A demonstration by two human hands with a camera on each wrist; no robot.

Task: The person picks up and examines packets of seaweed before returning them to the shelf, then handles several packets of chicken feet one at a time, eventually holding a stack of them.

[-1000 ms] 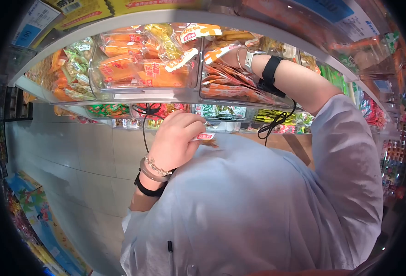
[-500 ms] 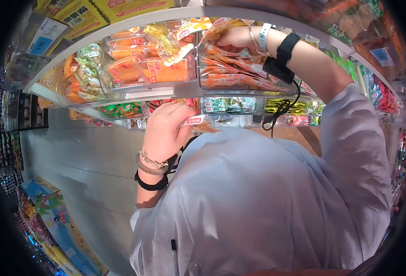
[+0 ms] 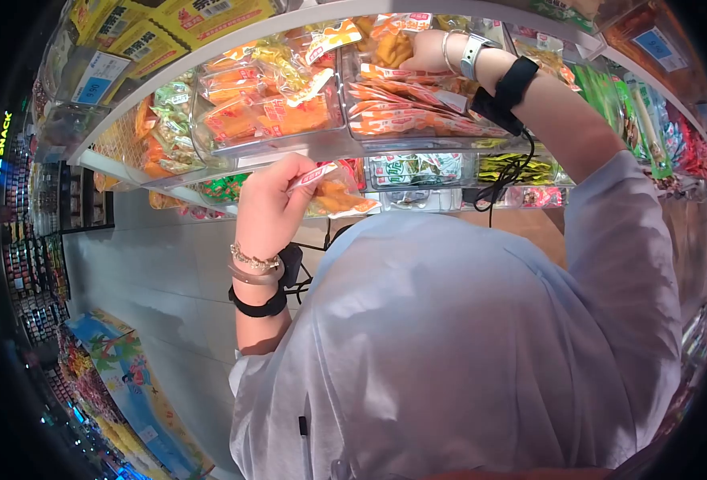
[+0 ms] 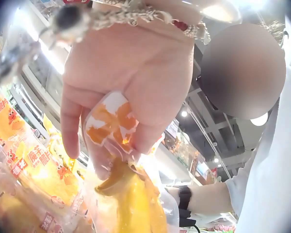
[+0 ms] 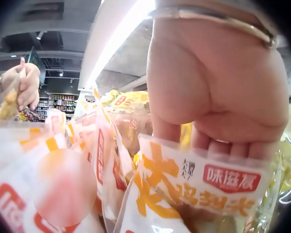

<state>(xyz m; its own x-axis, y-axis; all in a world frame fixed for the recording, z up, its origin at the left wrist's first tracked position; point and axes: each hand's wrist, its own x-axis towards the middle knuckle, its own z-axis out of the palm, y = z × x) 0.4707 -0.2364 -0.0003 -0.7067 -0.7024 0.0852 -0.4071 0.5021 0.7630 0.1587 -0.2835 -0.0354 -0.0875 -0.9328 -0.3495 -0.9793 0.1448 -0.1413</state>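
My left hand pinches the white header of a clear snack packet with yellow-orange pieces inside, held in front of the shelf. In the left wrist view this packet hangs down from the thumb and fingers. My right hand is inside the upper bin, gripping the edge of a similar packet with yellow-brown pieces. The right wrist view shows a white-headed packet with orange lettering in front of the right fingertips, which are hidden behind it. Below that hand, orange-and-white packets stand tightly stacked.
Left of this bin is another clear bin with orange packets. Below runs a lower shelf with green-and-white packets. Price tags hang on the upper shelf. A cable dangles from the right wrist. A colourful box display stands on the floor.
The left hand has risen slightly and moved left, and its packet now shows more of its face. The right hand has moved up in the bin, and the packet at its fingers stands more face-on.
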